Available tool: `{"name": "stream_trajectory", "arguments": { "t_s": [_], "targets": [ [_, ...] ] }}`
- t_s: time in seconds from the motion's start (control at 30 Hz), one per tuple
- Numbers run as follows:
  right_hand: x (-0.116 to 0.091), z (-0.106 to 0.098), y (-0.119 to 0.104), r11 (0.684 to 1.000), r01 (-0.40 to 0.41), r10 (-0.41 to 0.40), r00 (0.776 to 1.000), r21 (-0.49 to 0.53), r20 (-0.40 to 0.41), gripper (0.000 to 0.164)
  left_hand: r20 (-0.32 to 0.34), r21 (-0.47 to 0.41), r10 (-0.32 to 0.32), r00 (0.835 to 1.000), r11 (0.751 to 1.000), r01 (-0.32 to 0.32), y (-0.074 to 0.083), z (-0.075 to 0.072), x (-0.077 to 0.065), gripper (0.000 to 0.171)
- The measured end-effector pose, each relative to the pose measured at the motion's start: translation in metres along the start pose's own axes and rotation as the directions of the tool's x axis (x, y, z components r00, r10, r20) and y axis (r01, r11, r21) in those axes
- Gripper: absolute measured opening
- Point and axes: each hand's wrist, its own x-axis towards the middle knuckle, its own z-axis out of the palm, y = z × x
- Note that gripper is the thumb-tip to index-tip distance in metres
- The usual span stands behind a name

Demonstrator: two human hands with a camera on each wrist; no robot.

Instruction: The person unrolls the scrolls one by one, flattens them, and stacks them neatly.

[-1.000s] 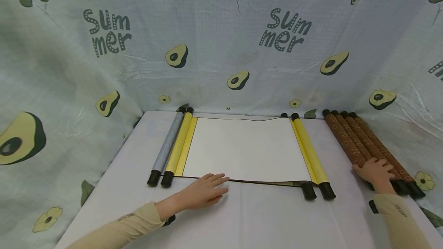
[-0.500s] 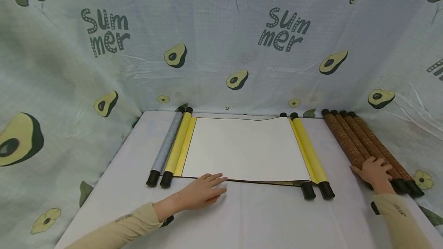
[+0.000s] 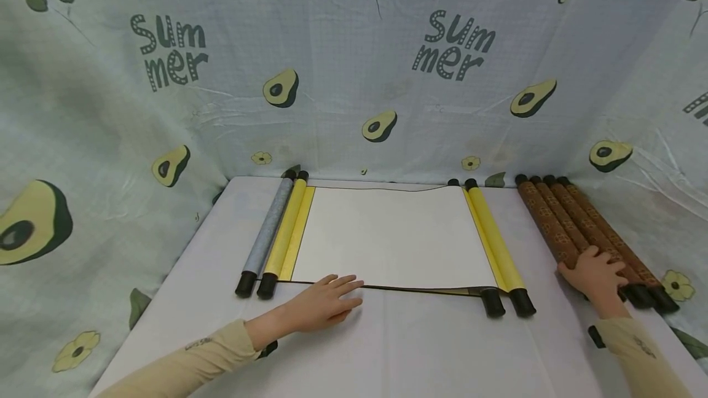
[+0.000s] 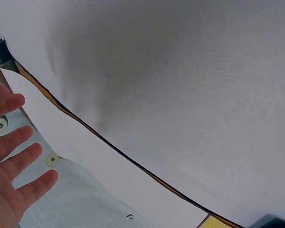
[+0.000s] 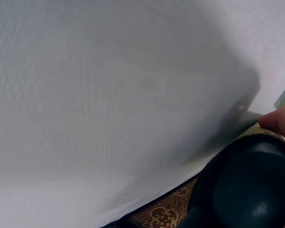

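Note:
My left hand (image 3: 330,304) is at the front edge of an unrolled scroll (image 3: 395,235), fingers stretched and spread. This scroll has a white sheet, yellow borders and yellow rolled ends. In the left wrist view the fingers (image 4: 23,190) hold nothing. On the right, my right hand (image 3: 597,275) lies over the near end of several rolled brown scrolls (image 3: 594,229) side by side. Its thumb is at the left side of the leftmost one. The right wrist view shows a black end knob (image 5: 254,190) with a digit (image 5: 278,121) touching the scroll beside it.
A grey-blue roll (image 3: 269,229) lies left of the yellow one. Dark pieces poke out by the left sleeve (image 3: 268,349) and the right sleeve (image 3: 596,336). White cloth (image 3: 431,349) covers the table; a printed curtain (image 3: 332,48) hangs behind and at both sides.
My right hand has shifted slightly left and toward the far side on the brown scrolls, and the leftmost scroll's near end seems to shift left a little. My left hand stays put.

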Motion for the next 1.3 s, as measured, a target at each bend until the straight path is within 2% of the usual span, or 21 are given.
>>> {"name": "stream_trajectory", "arguments": {
  "t_s": [0.23,0.5,0.73,1.07,1.3],
  "targets": [
    [-0.006,-0.005,-0.006,1.0,0.003,-0.004,0.998,-0.018,-0.068,0.085,0.002,-0.006,-0.008,1.0,1.0,0.008,0.0,0.0,0.0,0.03],
    [-0.017,-0.005,-0.008,0.997,0.071,-0.073,0.992,-0.023,-0.098,0.085,0.0,-0.007,0.001,1.0,1.0,-0.001,-0.001,0.0,0.0,0.029],
    [-0.032,-0.005,-0.016,0.997,0.08,-0.082,0.989,-0.02,-0.124,0.083,0.021,-0.002,-0.001,1.0,1.0,0.001,0.0,0.001,0.001,0.03],
    [-0.05,-0.012,-0.035,0.99,0.14,-0.134,0.97,0.011,-0.202,0.081,0.045,-0.017,-0.012,0.999,1.0,0.012,0.001,0.002,0.002,0.03],
    [-0.062,-0.014,-0.056,0.984,0.179,-0.172,0.943,-0.003,-0.284,0.077,0.046,-0.018,-0.014,0.999,1.0,0.015,0.002,0.004,0.003,0.03]
  ]
}}
